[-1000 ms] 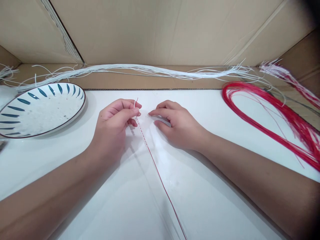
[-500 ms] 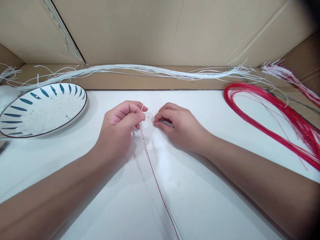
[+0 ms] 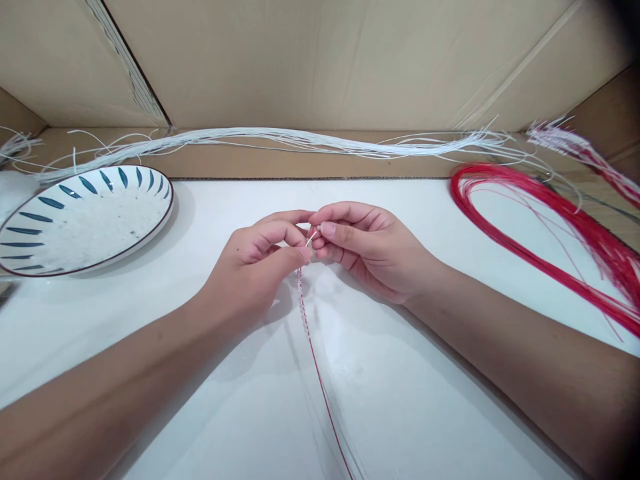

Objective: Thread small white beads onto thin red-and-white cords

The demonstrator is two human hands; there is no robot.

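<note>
My left hand (image 3: 255, 263) pinches the red cord (image 3: 320, 380) just below its white tip (image 3: 311, 237); the cord's length runs from that grip straight back toward me over the worktop (image 3: 400, 373). My right hand (image 3: 373, 247) closes fingertips on the tip, right of the plate (image 3: 83, 217).

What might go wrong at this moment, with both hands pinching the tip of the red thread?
1. The left hand and right hand meet at the thin tip of the red thread; a slip may let the small beads slide off.
2. The thread trails off the near table edge, so a forearm may snag it.
3. The plate sits near the left forearm and may get bumped.
</note>
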